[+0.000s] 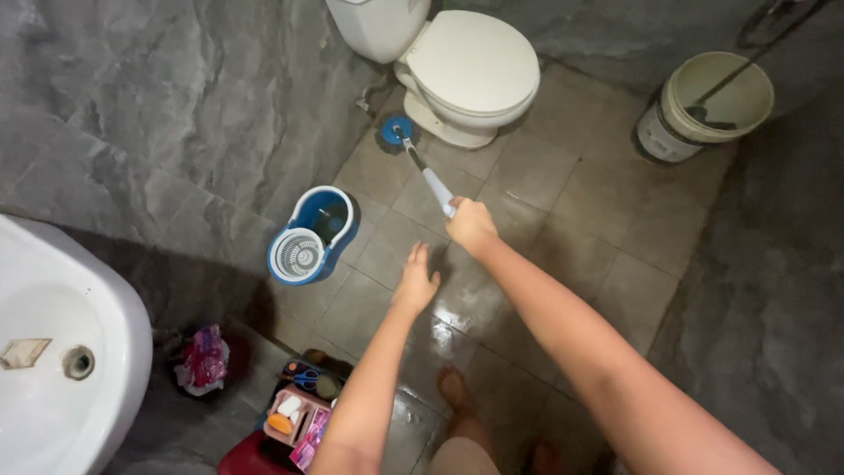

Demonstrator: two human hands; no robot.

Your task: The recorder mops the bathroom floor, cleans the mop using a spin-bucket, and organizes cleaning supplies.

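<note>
Grey-white plastic mop handle (437, 189) gripped in closed right hand (471, 225), long axis running away toward round blue mop head (396, 130) at base of white toilet (470, 70). Left hand (415, 281) open, empty, nearer to blue spin bucket (309, 235).

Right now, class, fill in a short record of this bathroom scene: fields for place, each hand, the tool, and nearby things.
Place: bathroom with wet grey tiled floor
Right hand: closed around the white and blue mop handle
Left hand: open, fingers spread, holding nothing, above the floor
Mop head: round, blue, on the floor by the white toilet
Blue and white spin mop bucket: left of the hands
Cream plastic bucket: far right
White sink: lower left
</note>
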